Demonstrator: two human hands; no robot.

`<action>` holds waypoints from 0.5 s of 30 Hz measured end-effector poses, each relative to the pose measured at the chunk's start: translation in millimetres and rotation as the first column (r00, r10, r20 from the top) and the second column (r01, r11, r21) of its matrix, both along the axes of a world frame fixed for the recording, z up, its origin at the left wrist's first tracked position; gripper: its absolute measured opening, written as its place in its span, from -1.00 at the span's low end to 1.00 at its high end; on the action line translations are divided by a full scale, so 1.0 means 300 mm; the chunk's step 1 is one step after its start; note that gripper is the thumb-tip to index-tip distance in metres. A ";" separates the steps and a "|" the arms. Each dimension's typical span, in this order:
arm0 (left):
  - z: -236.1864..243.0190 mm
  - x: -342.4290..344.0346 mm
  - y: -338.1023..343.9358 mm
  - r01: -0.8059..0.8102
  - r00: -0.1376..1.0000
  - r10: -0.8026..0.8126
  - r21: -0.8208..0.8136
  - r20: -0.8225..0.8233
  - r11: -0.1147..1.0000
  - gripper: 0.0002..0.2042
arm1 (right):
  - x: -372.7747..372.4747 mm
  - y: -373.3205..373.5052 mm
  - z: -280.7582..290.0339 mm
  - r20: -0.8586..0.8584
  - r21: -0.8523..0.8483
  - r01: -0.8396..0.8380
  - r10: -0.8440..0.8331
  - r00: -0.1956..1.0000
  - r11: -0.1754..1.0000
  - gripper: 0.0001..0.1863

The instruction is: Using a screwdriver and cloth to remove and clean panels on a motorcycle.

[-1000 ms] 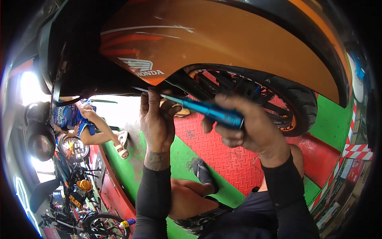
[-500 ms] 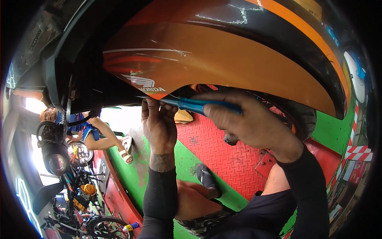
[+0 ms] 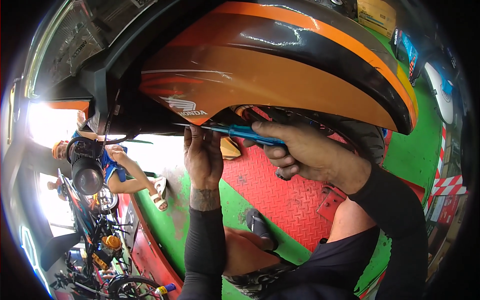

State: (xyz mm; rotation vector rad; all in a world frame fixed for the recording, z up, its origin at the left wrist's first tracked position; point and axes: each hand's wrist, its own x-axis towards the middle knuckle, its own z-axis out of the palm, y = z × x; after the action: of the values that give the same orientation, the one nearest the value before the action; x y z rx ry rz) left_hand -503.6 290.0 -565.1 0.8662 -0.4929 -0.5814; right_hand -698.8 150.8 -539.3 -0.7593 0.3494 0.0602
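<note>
My right hand (image 3: pixel 305 155) is closed round the blue translucent handle of a screwdriver (image 3: pixel 242 132). Its slim metal shaft points left, along the lower edge of an orange-and-black motorcycle body panel (image 3: pixel 280 80) with a white winged emblem. At that edge, my left hand (image 3: pixel 202 157) is raised with bent fingers at the shaft, just below the panel's pointed corner; what they pinch is too small to make out. The tool's tip is hard to see in the dark gap. Behind the panel and my right hand, part of a black tyre (image 3: pixel 372 145) shows.
A person (image 3: pixel 122 157) in blue, wearing light sandals, sits at the left behind a black lamp (image 3: pixel 87 180). Another motorcycle (image 3: pixel 95 255) stands lower left. Underneath are red tread plate (image 3: pixel 260 200) and green floor. A white panel (image 3: pixel 440 92) and yellow box (image 3: pixel 372 15) lie at the right.
The view has shifted, showing more at the top right. My right hand has shifted about the screwdriver handle, which now lies flatter beneath the panel edge. My left hand stays at that edge.
</note>
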 end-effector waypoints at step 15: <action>0.018 -0.001 -0.001 0.042 0.989 -0.047 -0.037 -0.143 0.998 -0.70 | 0.015 -0.003 -0.008 0.441 -0.859 0.444 0.074 0.895 -0.254 -0.64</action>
State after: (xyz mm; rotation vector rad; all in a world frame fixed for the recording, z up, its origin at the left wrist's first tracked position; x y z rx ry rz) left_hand -504.0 289.7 -559.7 0.7761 -0.3907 -0.6695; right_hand -694.2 149.8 -541.8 -2.4180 0.0744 -0.8563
